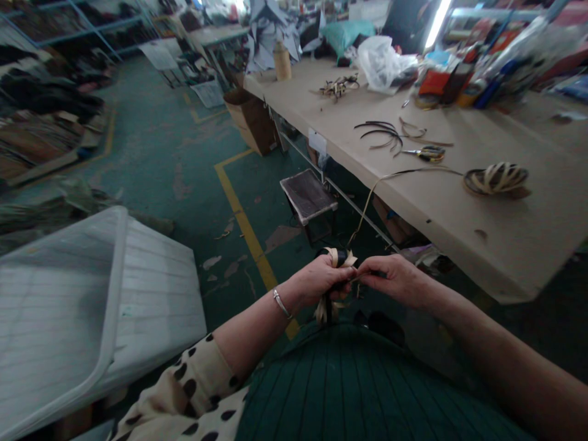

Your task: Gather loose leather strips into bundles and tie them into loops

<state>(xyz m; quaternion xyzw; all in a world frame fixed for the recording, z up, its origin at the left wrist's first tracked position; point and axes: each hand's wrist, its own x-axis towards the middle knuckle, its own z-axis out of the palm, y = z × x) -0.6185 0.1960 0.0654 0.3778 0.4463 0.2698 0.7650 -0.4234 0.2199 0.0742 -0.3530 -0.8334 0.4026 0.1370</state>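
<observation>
My left hand (324,278) is closed round a bundle of black and cream strips (339,256), held low in front of my green apron. Loose strip ends hang below its fingers. My right hand (388,278) pinches a thin strip end close to the left fingertips; the fine detail there is blurred. From the bundle, one long narrow strip (367,197) runs up over the table's edge to a coiled roll of black and cream strip (496,179). Yellow-and-black scissors (430,153) lie on the table, beside several cut dark strips (381,130).
The brown-covered table (496,245) fills the right side, its corner near my right forearm. A small stool (310,195) stands beside it. At left is a large white bin (156,275). A cardboard box (250,119) stands farther back, and a clear plastic bag (386,61) lies on the table.
</observation>
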